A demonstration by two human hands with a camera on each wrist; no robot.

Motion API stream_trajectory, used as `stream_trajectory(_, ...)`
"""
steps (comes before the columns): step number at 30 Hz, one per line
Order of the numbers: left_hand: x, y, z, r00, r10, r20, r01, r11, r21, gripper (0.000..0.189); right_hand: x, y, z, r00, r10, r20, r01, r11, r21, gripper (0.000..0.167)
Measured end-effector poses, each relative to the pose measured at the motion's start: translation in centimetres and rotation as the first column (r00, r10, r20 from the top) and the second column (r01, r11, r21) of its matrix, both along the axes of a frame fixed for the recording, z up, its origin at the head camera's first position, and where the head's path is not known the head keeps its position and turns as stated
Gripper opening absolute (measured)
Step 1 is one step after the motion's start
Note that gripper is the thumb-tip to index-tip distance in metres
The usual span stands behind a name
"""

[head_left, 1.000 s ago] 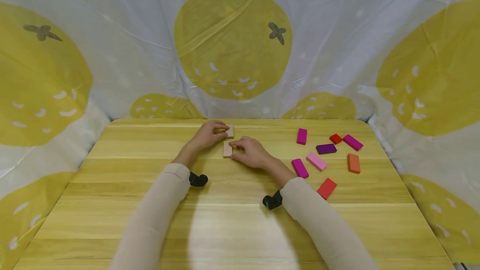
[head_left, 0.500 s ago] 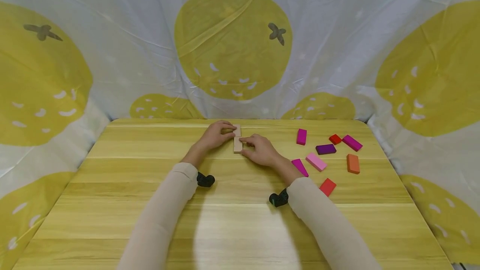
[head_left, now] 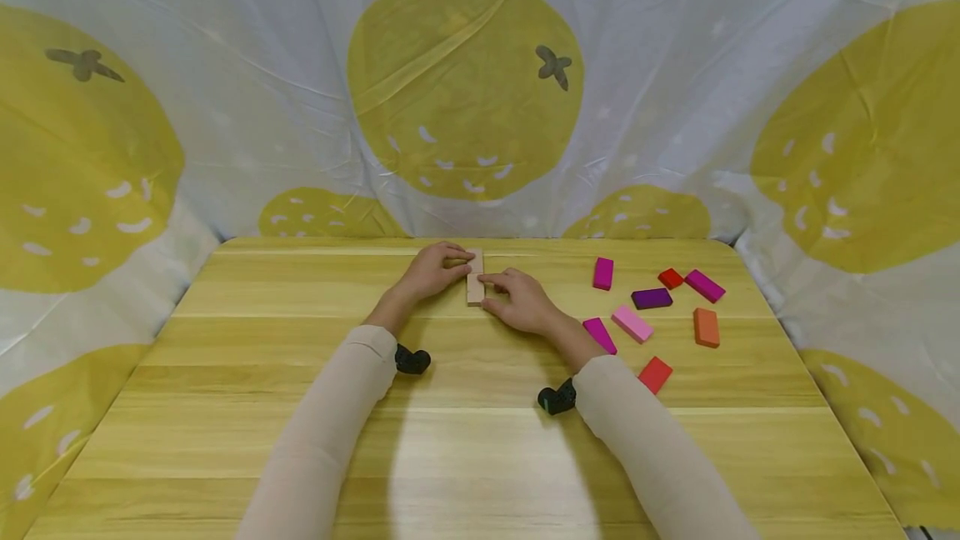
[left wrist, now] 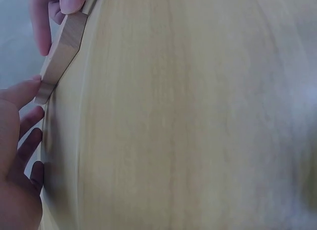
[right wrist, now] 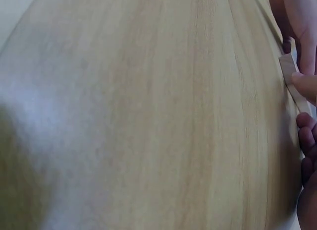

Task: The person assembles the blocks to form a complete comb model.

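Observation:
Two plain wooden blocks lie end to end on the table. My left hand holds the far wooden block at its left side, with thumb and fingertips at its edge. My right hand pinches the near wooden block from the right, thumb at its near end and index finger at its far end. In the left wrist view, fingertips from both hands meet a block. A strip of block shows at the right edge of the right wrist view, partly hidden by fingers.
On the right of the wooden table lie several coloured blocks, among them a purple block, a pink block, an orange block and a red block beside my right sleeve. A patterned curtain rises behind the table.
Both hands have slid rightward with the two wooden blocks. The near block has moved up against the far one, closing the small gap and offset. In the last half second almost nothing has shifted.

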State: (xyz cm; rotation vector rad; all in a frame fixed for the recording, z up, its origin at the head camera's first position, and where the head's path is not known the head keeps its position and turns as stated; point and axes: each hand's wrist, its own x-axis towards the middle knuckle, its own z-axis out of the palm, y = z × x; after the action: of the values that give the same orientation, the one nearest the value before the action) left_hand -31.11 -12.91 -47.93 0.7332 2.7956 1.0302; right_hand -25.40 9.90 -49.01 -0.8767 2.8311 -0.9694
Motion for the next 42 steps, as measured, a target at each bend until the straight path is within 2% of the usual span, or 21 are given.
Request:
stream_trajectory(15, -0.1, 0.0, 0.2, 1.0, -0.005, 0.009, 0.005, 1.0, 0.011, 0.035, 0.2, -0.2, -0.1, 1.0, -0.022, -0.016, 0.022, 1.0, -0.013, 0.047)
stream_trajectory(23, 0.3, -0.1, 0.6, 0.998, -0.03, 0.055, 0.028, 0.999, 0.042, 0.041, -0.2, 0.1, 0.2, 0.998, -0.005, 0.058, 0.006, 1.0, -0.016, 0.05)
stream_trajectory(28, 0.9, -0.3, 0.8, 0.994, -0.085, 0.067, 0.085, 0.996, 0.002, 0.048, -0.2, 0.8, 1.2, 0.991, 0.005, 0.133, 0.005, 0.997, -0.075, 0.049)
stream_trajectory(33, 1.5, 0.1, 0.8, 0.99, -0.132, 0.044, 0.135, 0.989, -0.062, 0.052, 0.1, 2.5, 2.5, 0.989, 0.014, 0.145, -0.002, 0.997, -0.077, 0.043)
stream_trajectory(36, 1.7, 0.3, 0.9, 0.99, -0.137, 0.024, 0.139, 0.985, -0.1, 0.052, 0.3, 3.7, 3.1, 0.991, 0.014, 0.136, -0.005, 0.998, -0.069, 0.04)
stream_trajectory(42, 1.9, 0.3, 0.8, 0.991, -0.133, 0.013, 0.134, 0.984, -0.117, 0.052, 0.9, 6.2, 4.2, 0.993, 0.013, 0.119, -0.007, 0.999, -0.05, 0.037)
